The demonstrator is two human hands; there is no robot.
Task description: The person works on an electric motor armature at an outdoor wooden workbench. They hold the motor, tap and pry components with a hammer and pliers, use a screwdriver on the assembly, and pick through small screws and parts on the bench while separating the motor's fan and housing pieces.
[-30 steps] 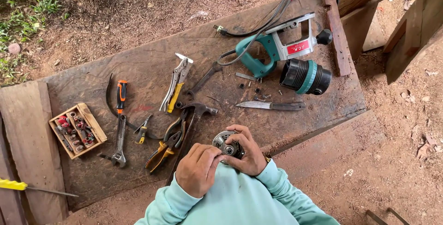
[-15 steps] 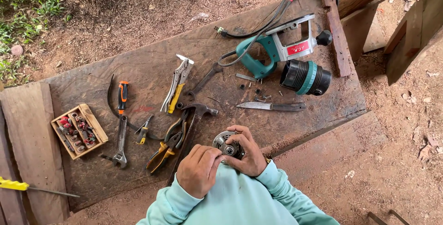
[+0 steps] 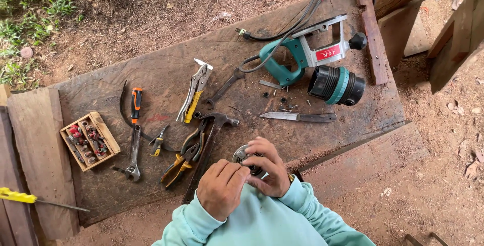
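Grey metal shows between the fingers: a round, bearing-like motor part [image 3: 245,156] sits cupped in the right hand [image 3: 269,168], which curls around it from the far side, just above the near edge of the weathered wooden workbench [image 3: 166,74]. The left hand [image 3: 220,188] is bunched with its fingertips pressed against the same part, pinching or turning something too small to make out. Both hands grip the piece; neither is free. Beyond them lie a claw hammer [image 3: 212,140], orange-handled pliers [image 3: 179,168], locking pliers [image 3: 194,89], a knife [image 3: 297,117] and a teal electric planer [image 3: 307,54] with its black-and-teal motor housing [image 3: 337,84] detached beside it. Loose screws and a small spring [image 3: 283,103] are scattered near the knife, and a wooden box of bits [image 3: 89,141] sits to the left. The likely risk is that the part, held over the person's lap and not over the bench, slips from the fingertips and drops into the dirt below, picking up grit. The scattered screws could also roll off the uneven board if the bench is bumped, and the knife blade lies well within reach of a careless hand.
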